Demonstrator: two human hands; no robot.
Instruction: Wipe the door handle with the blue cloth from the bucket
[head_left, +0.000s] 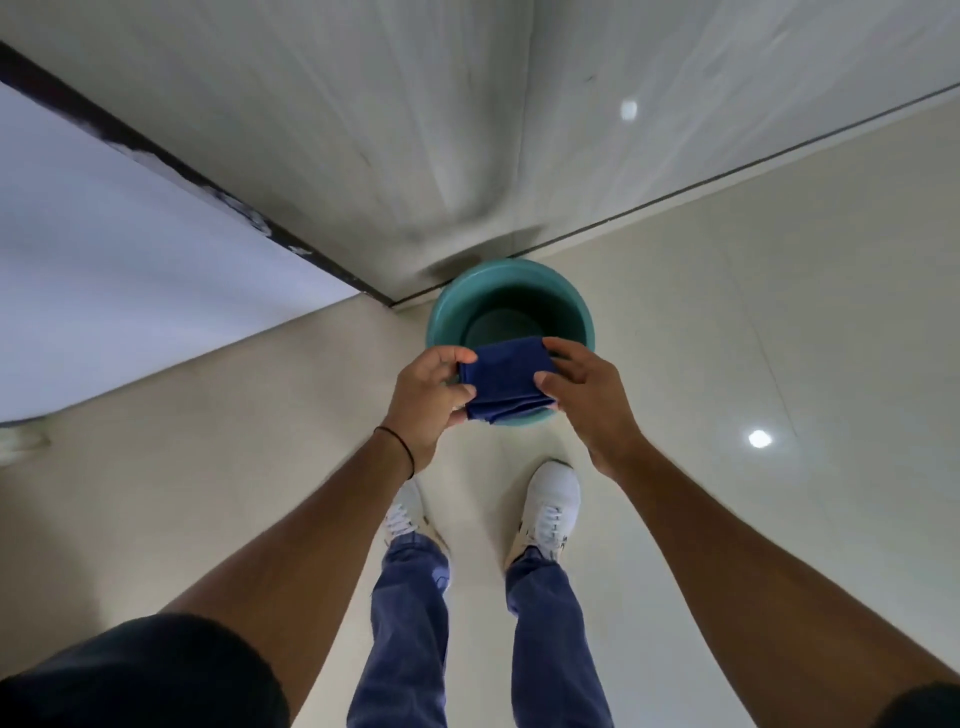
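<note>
A pale, glossy tiled floor (779, 312) meets a grey upright panel (415, 104) at twelve o'clock and a white wall (130, 234) at ten o'clock, with a dark strip (182, 171) along the join between the two.

In the middle of the view the blue cloth (506, 382) is held between both hands and folded into a thick, roughly square pad. The left hand (426, 400) pinches its nine o'clock edge, thumb on top and fingers curled beneath. The right hand (587, 400) closes on the three o'clock edge in the same way. A two-sided hold like this probably keeps the folds from slipping open and gives a flat face for wiping.

Outward from the grip, the teal bucket (452, 306) stands on the floor in the corner. The cloth hangs over its near rim at six o'clock, clear of the inside, so the cloth is out of the bucket. Holding it there would let any drip fall into the bucket rather than on the tiles, though I cannot tell whether the cloth is wet.

A dark band (400, 441) circles the left wrist. Two white shoes (550, 504) stand at six o'clock, close to the bucket.

No door handle is in view, so the wiping is not yet begun.
</note>
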